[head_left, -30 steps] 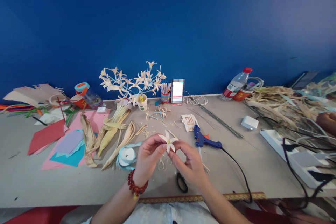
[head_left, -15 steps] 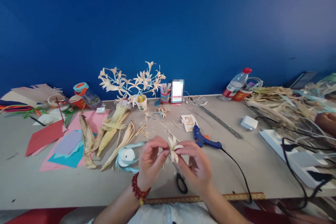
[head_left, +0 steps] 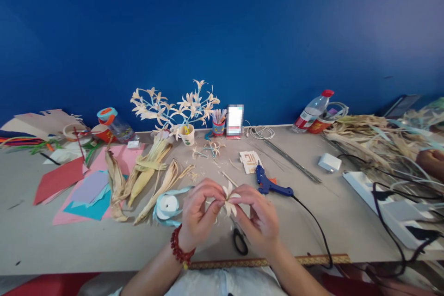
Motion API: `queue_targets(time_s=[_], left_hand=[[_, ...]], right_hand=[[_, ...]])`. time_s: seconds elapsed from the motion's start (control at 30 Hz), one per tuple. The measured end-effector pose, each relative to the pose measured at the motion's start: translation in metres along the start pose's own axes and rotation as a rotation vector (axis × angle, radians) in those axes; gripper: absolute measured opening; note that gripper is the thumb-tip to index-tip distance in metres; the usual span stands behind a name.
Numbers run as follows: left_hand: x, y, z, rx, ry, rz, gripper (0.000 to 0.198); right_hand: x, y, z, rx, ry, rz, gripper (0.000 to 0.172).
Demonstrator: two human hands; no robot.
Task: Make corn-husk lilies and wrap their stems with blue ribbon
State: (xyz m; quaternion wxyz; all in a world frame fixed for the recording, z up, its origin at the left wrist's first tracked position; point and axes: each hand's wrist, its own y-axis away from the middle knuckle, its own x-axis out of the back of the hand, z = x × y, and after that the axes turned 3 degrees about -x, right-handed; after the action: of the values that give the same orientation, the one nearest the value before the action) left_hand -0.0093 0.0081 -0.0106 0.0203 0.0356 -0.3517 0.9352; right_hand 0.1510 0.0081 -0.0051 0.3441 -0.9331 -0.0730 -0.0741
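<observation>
A small cream husk flower [head_left: 229, 198] sits between both my hands above the table's near edge. My left hand [head_left: 199, 215], with a red bead bracelet on its wrist, pinches the flower from the left. From the right, my right hand [head_left: 258, 219] pinches it with curled fingers. Black-handled scissors [head_left: 239, 239] lie on the table just under my hands. A blue glue gun [head_left: 270, 186] rests right of the flower, its black cord trailing off the table edge. A roll of pale blue ribbon [head_left: 167, 206] lies left of my left hand.
Dried corn husks [head_left: 145, 175] and coloured paper sheets [head_left: 79, 185] lie at the left. A cup with a finished flower branch [head_left: 180, 113] stands at the back. At the right are wires [head_left: 291, 159], a white adapter [head_left: 329, 162], a bottle [head_left: 312, 110], husk piles and another person's hand [head_left: 432, 163].
My hands have dropped a little and drawn closer together around the flower, which has turned in my fingers. Nothing else on the table has moved.
</observation>
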Motion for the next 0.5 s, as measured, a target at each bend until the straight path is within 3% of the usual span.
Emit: queue_targets(time_s=[0.27,0.5], left_hand=[[-0.0055,-0.0005,0.0031,0.27,0.224,-0.008,0.009],[-0.0036,0.0014,0.0012,0.178,0.166,-0.022,0.003]], right_hand=[[-0.0013,0.0025,0.0032,-0.068,-0.068,-0.01,0.024],[0.0014,0.0017,0.0044,-0.082,-0.078,-0.013,0.023]])
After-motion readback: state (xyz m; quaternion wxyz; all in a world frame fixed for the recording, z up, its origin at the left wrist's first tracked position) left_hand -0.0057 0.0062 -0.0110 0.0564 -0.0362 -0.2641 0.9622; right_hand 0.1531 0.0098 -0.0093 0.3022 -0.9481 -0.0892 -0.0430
